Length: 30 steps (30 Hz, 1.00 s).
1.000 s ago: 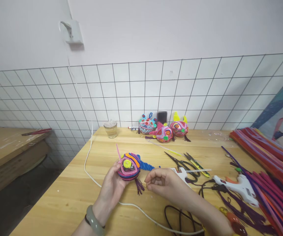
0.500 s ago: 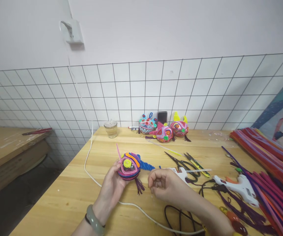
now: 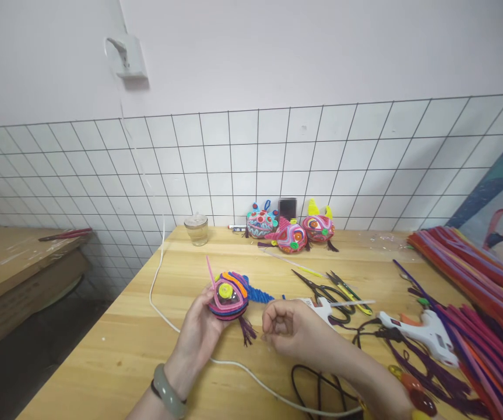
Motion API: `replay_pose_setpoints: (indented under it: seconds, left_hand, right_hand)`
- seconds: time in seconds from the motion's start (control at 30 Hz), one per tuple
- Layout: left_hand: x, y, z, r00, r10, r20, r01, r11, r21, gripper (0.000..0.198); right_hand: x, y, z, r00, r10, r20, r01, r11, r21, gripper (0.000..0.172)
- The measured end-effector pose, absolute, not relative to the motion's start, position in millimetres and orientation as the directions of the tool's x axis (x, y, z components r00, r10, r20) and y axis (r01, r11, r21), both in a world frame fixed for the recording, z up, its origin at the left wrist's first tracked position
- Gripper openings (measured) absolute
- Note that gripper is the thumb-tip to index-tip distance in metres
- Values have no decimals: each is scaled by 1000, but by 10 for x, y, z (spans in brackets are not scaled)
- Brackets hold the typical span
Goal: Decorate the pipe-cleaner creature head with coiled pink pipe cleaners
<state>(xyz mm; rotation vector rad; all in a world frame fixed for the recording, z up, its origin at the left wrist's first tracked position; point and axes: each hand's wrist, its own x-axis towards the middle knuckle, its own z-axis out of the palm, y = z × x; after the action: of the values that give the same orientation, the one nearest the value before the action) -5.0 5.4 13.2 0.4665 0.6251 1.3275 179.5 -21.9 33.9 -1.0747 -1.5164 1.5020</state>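
Observation:
In my left hand (image 3: 196, 329) rests a round ornament (image 3: 229, 296) covered in coloured pipe cleaners, with a yellow button eye, a braided blue tail and a dark purple tassel. A loose pink pipe cleaner end (image 3: 210, 270) sticks up from its left side. My right hand (image 3: 288, 326) is to the right of the tassel, apart from the ornament, with its fingers curled in and pinched; what they hold, if anything, is too small to name. Behind that hand lies a white glue gun (image 3: 323, 310), partly covered by it.
Scissors (image 3: 321, 289) and a yellow cutter (image 3: 351, 291) lie behind my right hand. A second glue gun (image 3: 426, 333) sits beside pipe cleaner bundles (image 3: 482, 291) at right. Three finished ornaments (image 3: 292, 235) and a lidded glass (image 3: 196, 229) stand by the wall. A white cord (image 3: 251, 373) crosses the front.
Almost nothing differs. Both hands and the ornament keep their places, and the whole view has shifted very slightly.

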Motion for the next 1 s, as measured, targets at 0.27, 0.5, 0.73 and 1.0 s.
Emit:
replay_pose_setpoints:
  seconds: [0.27, 0.5, 0.73, 1.0]
  left_hand:
    - [-41, 51, 147, 120, 981, -152, -746, 190, 639, 13]
    - [-44, 39, 160, 118, 979, -164, -752, 196, 629, 13]
    - [-42, 47, 148, 126, 982, -140, -751, 187, 633, 17]
    - [-48, 54, 151, 137, 981, -136, -762, 192, 618, 17]
  right_hand:
    - [1865, -174, 335, -372, 927, -42, 83, -12, -996, 13]
    - [1881, -164, 324, -401, 916, 14, 58, 40, -997, 25]
    - [1849, -157, 284, -371, 928, -26, 77, 3, -997, 22]
    - [1856, -156, 269, -326, 945, -15, 100, 19, -995, 13]
